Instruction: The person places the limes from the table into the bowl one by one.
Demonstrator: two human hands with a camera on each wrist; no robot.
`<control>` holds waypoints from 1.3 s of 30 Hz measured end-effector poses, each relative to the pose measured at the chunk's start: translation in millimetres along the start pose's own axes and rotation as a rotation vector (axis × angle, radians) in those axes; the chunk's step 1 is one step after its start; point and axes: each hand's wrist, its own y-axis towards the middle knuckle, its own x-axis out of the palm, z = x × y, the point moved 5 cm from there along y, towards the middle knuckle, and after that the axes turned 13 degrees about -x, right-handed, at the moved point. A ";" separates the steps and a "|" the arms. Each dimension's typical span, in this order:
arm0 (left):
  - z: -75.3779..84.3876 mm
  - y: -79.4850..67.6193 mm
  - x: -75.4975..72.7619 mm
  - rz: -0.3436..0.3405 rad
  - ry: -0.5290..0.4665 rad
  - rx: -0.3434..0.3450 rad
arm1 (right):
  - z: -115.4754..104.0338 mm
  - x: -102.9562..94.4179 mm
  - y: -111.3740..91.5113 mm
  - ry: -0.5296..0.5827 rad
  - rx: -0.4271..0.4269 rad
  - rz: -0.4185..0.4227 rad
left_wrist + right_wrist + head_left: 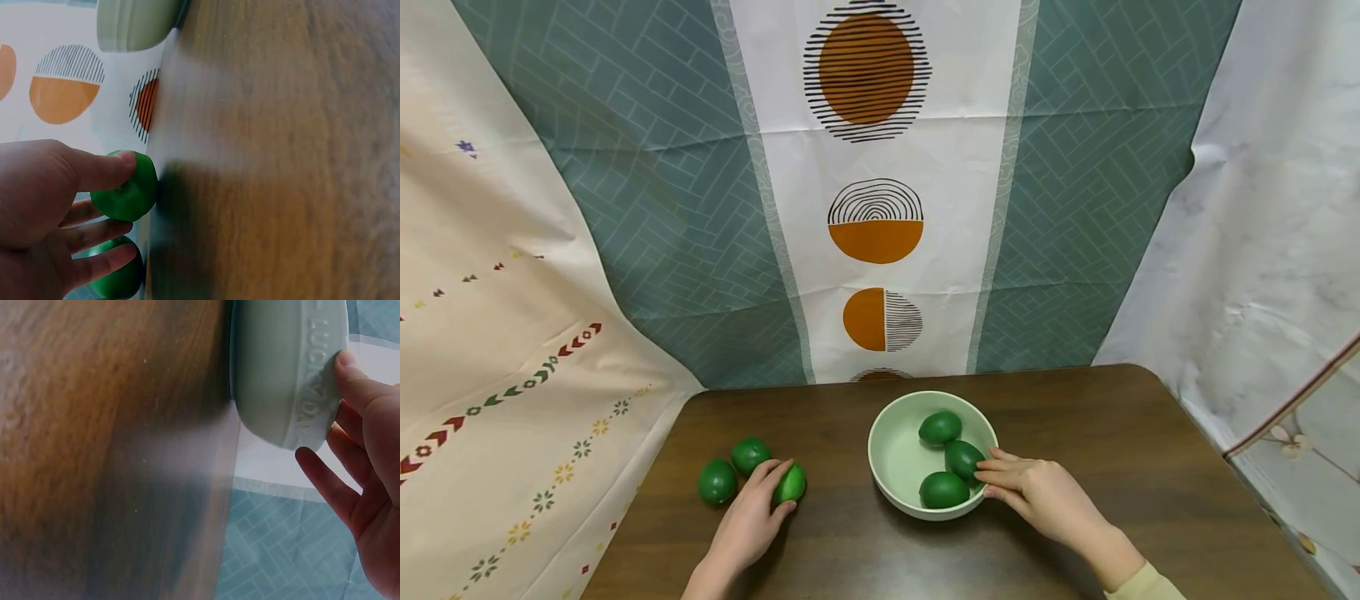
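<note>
At the left of the table, my left hand (751, 518) holds a bright green lime (791, 483), thumb on one side and fingers round the other. Two more limes, one (750, 456) behind and one (717, 482) to the left, lie close to its fingers. My right hand (1047, 498) grips the right rim of a pale green bowl (891, 446). Its thumb is at the outer side in the right wrist view, while fingertips reach over the rim beside a dark green lime (964, 460). The bowl also contains limes at the back (940, 427) and front (944, 490).
The bowl stands on a dark brown wooden table (820, 554), towards its far edge. Patterned cloth hangs behind the table (880, 367), with a cream cloth (512, 417) along the left and a whitish one (1240, 333) on the right.
</note>
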 end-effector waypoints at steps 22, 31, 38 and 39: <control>-5.9 -4.8 4.5 0.016 -0.019 -0.042 | 3.2 2.4 -2.0 0.112 0.092 0.061; -3.5 -4.9 5.1 0.014 -0.011 -0.055 | 5.9 3.1 -1.7 0.128 0.113 0.066; -2.0 -4.4 4.4 0.029 -0.020 -0.050 | 7.5 2.8 -1.5 0.138 0.122 0.065; -1.9 -4.4 4.3 0.033 -0.021 -0.050 | 7.5 2.8 -1.5 0.141 0.123 0.064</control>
